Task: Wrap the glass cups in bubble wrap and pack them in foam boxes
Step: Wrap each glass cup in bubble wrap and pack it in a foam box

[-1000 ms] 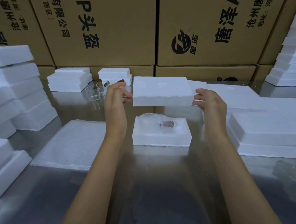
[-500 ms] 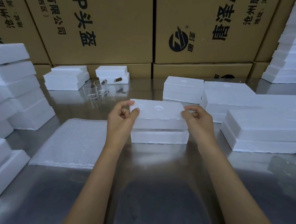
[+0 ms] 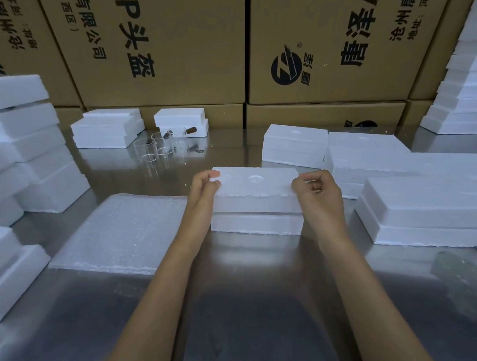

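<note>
Foam lid (image 3: 255,182) sits on the foam box base (image 3: 257,223) at mid-desk, a thin seam showing between the two, so the lid looks not yet fully seated. Left hand (image 3: 203,185) pinches the lid's left end with thumb and curled fingers; right hand (image 3: 319,189) pinches the right end the same way — a grip at both ends keeps the lid level so it drops square onto the base. The wrapped cup is presumably inside, but the lid hides it, so can't confirm.

Bubble wrap sheet (image 3: 122,232) lies flat just left of the box, within reach for the next cup. Unwrapped glass cups (image 3: 161,147) stand upright in a cluster farther back left, clear of the working spot. Closed foam boxes (image 3: 295,144) sit to the right and behind, more foam pieces (image 3: 16,139) stacked at far left — likely stock and finished goods split by side. Steel desk (image 3: 252,306) carries it all; cardboard cartons (image 3: 162,41) line the back.
</note>
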